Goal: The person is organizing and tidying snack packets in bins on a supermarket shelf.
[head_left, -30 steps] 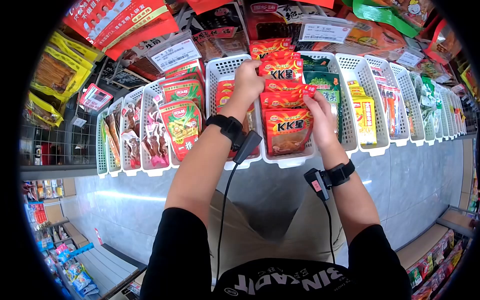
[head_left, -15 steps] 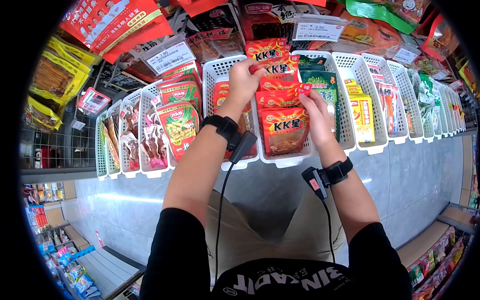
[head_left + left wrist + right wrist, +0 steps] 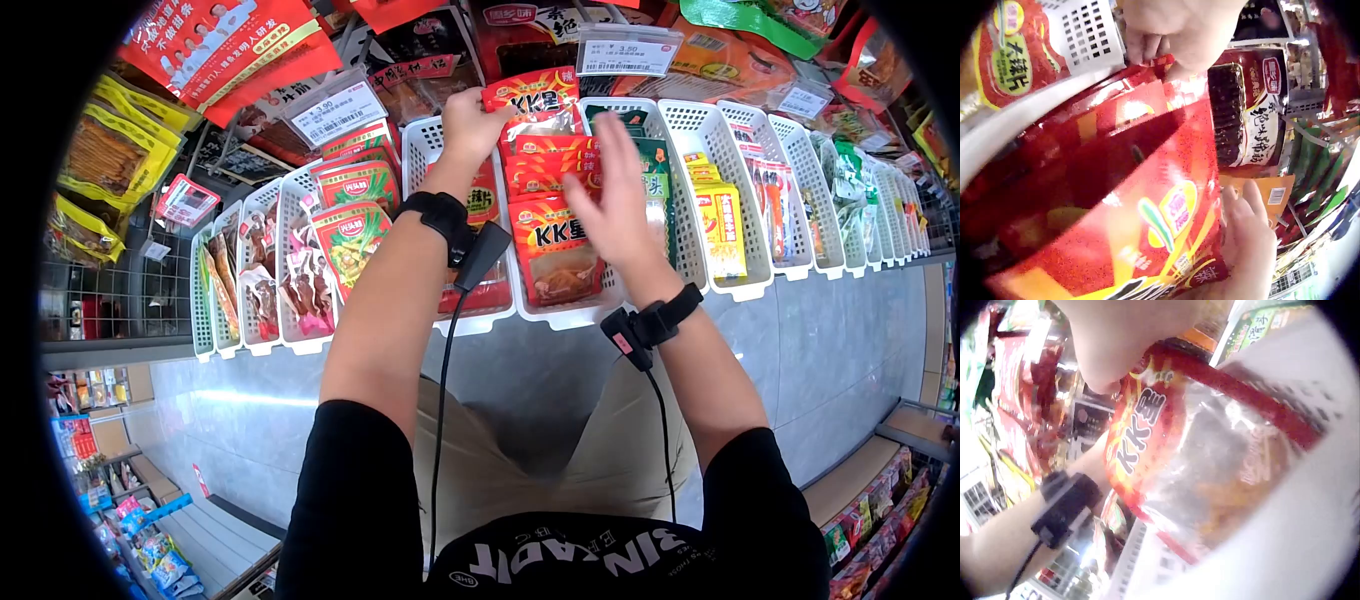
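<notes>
We wear a black short-sleeved shirt [image 3: 580,565] (pale lettering across it), beige trousers [image 3: 640,430] and black wrist straps [image 3: 440,215] with black cables [image 3: 439,420].

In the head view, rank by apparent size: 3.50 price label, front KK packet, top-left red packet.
1. Top-left red packet
2. Front KK packet
3. 3.50 price label

In the head view the right hand [image 3: 615,195] is blurred and covers the end of the lettering on the front red packet [image 3: 558,270] and part of the green packets [image 3: 655,160]. The rear red packets [image 3: 540,155] have their lower parts hidden. Small print on the price tag [image 3: 628,52] is illegible. The top edge crops the left hand [image 3: 1179,28] in the left wrist view; in the right wrist view, the white basket [image 3: 1260,540] blurs out.
</notes>
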A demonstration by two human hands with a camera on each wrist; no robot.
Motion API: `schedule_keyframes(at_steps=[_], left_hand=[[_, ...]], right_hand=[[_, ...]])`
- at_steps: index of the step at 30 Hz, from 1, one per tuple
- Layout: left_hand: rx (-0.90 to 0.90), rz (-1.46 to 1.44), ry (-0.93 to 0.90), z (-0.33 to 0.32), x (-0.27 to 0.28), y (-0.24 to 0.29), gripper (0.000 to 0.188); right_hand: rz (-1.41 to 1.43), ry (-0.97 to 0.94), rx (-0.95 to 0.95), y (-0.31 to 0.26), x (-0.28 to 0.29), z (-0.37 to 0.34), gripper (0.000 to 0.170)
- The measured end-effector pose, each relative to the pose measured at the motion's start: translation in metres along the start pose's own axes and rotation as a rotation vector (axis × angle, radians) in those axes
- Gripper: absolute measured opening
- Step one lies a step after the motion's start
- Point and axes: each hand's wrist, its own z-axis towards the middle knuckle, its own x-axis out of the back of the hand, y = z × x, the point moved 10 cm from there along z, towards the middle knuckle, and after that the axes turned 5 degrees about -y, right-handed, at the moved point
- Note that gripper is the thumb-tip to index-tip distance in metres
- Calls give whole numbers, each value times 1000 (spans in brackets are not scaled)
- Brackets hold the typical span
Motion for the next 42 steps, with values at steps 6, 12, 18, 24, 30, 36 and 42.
schedule_keyframes(at_steps=[6, 12, 18, 24, 30, 36, 42], left_hand=[[134, -405, -200, -12, -21, -13, 39], [9, -286, -51, -37, -11, 13, 53], [-6, 110, 44, -39, -8, 16, 48], [-32, 375, 6, -30, -5, 15, 24], [124, 255, -192, -18, -8, -6, 27], [-181, 242, 121, -48, 15, 52, 47], [-241, 384, -85, -77, -22, 63, 67]], right_hand=[[-340, -359, 77, 14, -57, 1, 64], [-455, -467, 41, 30, -66, 3, 68], [-325, -552, 93, 18, -51, -7, 73], [-51, -507, 79, 11, -35, -2, 76], [-217, -555, 243, -14, -24, -16, 82], [-412, -696, 134, 21, -57, -19, 81], [-196, -667, 50, 19, -39, -15, 84]])
